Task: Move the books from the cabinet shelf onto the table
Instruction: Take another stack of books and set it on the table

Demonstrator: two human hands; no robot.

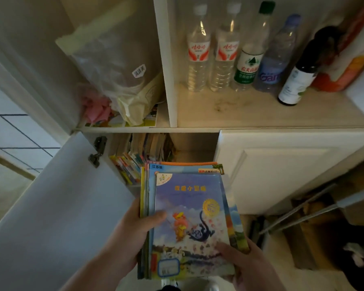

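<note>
I hold a stack of thin children's books (189, 208) flat in front of the open lower cabinet; the top one has a blue cover with cartoon animals. My left hand (132, 229) grips the stack's left edge, thumb on the cover. My right hand (248, 267) grips the near right corner, thumb on top. More books (135, 158) stand and lean on the lower cabinet shelf behind the stack. No table shows in this view.
The open cabinet door (57, 206) swings out at the left. Several water bottles (225, 47) and a dark bottle (296, 78) stand on the upper shelf. A plastic-wrapped bundle (116, 66) fills the upper left compartment. A shut cabinet door (282, 166) is right; clutter lies on the floor (315, 223).
</note>
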